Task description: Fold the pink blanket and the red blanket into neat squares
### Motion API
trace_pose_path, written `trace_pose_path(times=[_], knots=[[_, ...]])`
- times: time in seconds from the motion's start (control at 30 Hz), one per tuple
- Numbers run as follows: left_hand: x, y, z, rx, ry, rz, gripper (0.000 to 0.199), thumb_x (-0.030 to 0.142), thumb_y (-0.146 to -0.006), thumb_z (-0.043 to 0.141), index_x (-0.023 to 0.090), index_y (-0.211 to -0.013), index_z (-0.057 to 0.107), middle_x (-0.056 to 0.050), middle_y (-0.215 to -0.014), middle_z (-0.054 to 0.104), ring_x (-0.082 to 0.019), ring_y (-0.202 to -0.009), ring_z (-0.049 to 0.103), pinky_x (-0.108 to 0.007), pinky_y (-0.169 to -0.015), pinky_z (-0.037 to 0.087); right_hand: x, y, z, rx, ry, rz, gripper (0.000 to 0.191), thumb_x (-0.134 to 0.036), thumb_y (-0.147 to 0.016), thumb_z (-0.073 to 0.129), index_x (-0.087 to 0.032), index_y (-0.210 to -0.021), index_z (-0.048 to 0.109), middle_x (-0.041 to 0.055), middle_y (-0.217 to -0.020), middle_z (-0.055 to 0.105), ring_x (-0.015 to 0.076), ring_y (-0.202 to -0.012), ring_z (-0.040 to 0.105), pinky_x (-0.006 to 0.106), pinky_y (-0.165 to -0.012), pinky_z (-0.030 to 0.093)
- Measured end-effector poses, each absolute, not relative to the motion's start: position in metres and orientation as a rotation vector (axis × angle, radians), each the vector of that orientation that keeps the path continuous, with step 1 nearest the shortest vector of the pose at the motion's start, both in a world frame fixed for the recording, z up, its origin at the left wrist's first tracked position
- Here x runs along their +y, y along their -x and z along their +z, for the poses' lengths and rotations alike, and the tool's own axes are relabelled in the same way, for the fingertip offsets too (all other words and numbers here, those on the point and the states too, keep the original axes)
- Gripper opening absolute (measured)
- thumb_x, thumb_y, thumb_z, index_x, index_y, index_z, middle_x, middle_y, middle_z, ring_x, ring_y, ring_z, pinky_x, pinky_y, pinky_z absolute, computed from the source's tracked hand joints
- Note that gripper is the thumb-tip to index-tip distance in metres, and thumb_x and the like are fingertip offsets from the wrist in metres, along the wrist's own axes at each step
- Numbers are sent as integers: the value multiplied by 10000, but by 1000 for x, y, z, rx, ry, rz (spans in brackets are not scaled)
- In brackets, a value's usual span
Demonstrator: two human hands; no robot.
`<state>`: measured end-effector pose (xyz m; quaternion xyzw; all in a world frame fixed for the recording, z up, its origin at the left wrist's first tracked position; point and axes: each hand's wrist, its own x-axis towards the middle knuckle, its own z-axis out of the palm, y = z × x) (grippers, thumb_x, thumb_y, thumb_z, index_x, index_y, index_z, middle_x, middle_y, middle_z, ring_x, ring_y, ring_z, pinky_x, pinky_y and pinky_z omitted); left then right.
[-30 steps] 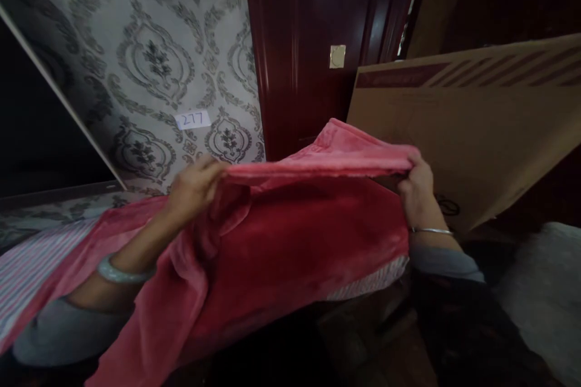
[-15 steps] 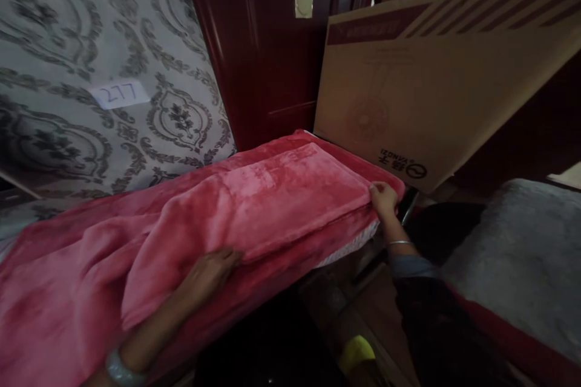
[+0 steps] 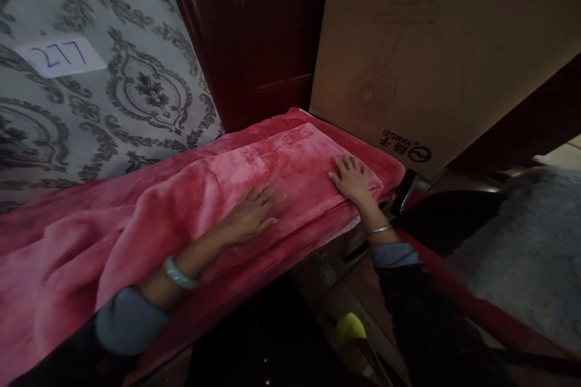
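Observation:
A pink plush blanket [image 3: 290,163], folded over at its right part, lies along a narrow raised surface draped in the same red-pink plush. My left hand [image 3: 254,214] rests on the folded layer with fingers spread, palm down. Further right, my right hand [image 3: 351,178] lies flat near the fold's right end, its fingers apart. Neither hand grips anything. Toward the left, the blanket bunches into loose folds [image 3: 82,248]. A bit of white edging shows under the cover's front edge, below my right hand.
A large cardboard box [image 3: 385,72] leans at the back right, beside a dark red door [image 3: 254,30]. Patterned wallpaper [image 3: 149,84] with a paper marked 277 [image 3: 63,55] covers the left wall. A grey furry cover [image 3: 531,254] is at right. Something yellow [image 3: 351,328] is low in front.
My right hand has let go of the fold's right corner and moved left onto the blanket. My left hand has moved from the front edge up onto the folded layer, fingers spread.

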<state>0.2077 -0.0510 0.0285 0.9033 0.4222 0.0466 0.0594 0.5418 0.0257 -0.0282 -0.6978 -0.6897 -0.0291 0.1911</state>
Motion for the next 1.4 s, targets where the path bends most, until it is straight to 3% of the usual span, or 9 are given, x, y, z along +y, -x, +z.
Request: trace_pose_path(times=[0.1,0.27,0.43,0.57,0.67,0.8,1.03,1.2,1.4], knots=[[-40,-214,-6,1473,-2708,92,578,446,-1011,462,274,-1559,395,-109,-1644,352,-330,-1542,254,-634,-1239,147,27,-544,-46,-2017,2057,-65,594,-460,-1027,358,-194,-1554,423,145,-1622,354,366,-1497,267,627,-1176,230],[-38,-200,-30,1505,-2666,160,579,482,-1034,382,278,-1576,358,-82,-1664,318,-297,-1555,221,-604,-1253,118,29,-552,-62,-2008,2046,-124,587,-486,-1031,347,-234,-1556,422,122,-1622,362,351,-1495,285,623,-1166,258],[-42,-200,-26,1472,-2635,208,584,502,-1028,398,292,-1571,367,-79,-1659,331,-307,-1548,238,-617,-1251,116,43,-547,-46,-1956,2133,-4,518,-432,-979,468,-227,-1442,574,156,-1507,517,376,-1414,426,647,-1108,343],[-45,-200,-24,1473,-2604,233,581,510,-1022,417,292,-1559,390,-78,-1652,345,-317,-1542,252,-626,-1247,136,85,-519,-13,-1926,1970,150,440,-352,-962,491,-179,-1321,679,176,-1303,674,335,-1244,607,500,-1065,452],[-48,-198,-23,1461,-2600,252,579,508,-1023,411,286,-1558,393,-79,-1651,346,-325,-1540,256,-636,-1241,153,130,-485,11,-1908,1815,260,442,-273,-954,485,-160,-1343,664,151,-1305,682,281,-1192,648,376,-1018,496],[-50,-195,-23,1439,-2603,298,577,502,-1026,404,305,-1567,374,-74,-1647,353,-324,-1537,265,-644,-1244,157,189,-454,28,-1843,1833,280,475,-174,-922,485,-141,-1371,638,141,-1326,671,255,-1179,656,322,-997,500],[-54,-192,-23,1425,-2564,363,589,455,-1015,472,352,-1578,333,-32,-1650,348,-290,-1548,248,-613,-1270,134,236,-466,2,-1747,1984,295,511,-236,-972,463,-72,-1450,539,250,-1396,585,359,-1300,552,499,-1067,440],[-57,-192,-17,1409,-2502,361,609,409,-1000,518,384,-1576,321,-2,-1648,356,-266,-1551,245,-590,-1277,139,239,-480,-23,-1764,2053,222,530,-323,-1023,403,-120,-1509,464,226,-1420,569,378,-1308,525,550,-1062,426],[-52,-191,-6,1515,-2467,546,388,316,-1001,491,292,-1371,608,-60,-1486,570,-253,-1397,495,-498,-1198,371,235,-485,-23,-1800,2059,209,554,-332,-1015,421,-152,-1539,427,223,-1382,594,382,-1288,538,539,-1025,460]])
